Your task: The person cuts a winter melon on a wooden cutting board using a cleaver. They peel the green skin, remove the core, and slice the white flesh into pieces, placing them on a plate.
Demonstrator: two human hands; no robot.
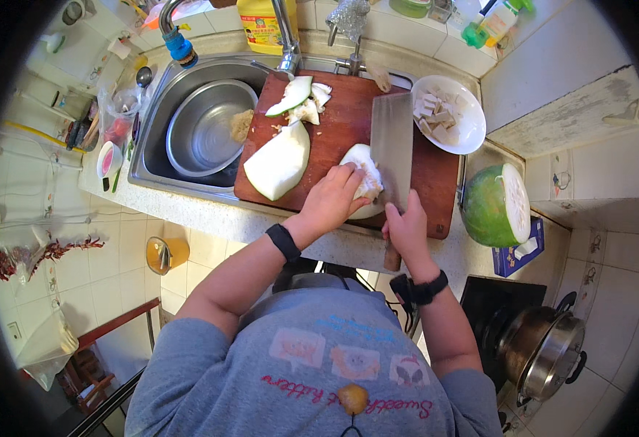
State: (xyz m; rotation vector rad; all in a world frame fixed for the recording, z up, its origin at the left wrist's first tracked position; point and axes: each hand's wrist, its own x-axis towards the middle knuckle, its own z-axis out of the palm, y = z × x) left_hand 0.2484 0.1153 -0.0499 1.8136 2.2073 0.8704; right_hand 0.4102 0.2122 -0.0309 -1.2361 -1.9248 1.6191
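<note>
My left hand [333,196] presses down on a piece of winter melon [362,158] whose pale seedy core faces up. The fingers rest on its near side. In my right hand [408,226] is the wooden handle of a broad cleaver [393,145], its blade pointing away from me just right of the melon piece. Both are over a reddish-brown wooden cutting board [347,117]. A larger peeled melon chunk [278,164] lies left of my left hand. Cut peel [292,97] and seedy scraps [308,112] are at the board's far left.
A white bowl [475,128] of pale cut pieces stands at the board's right. Near it sits a large green winter melon [483,207] with a cut face, by a blue tissue box [538,240]. Left is a sink with a steel basin [202,131]. A lidded pot [538,349] is lower right.
</note>
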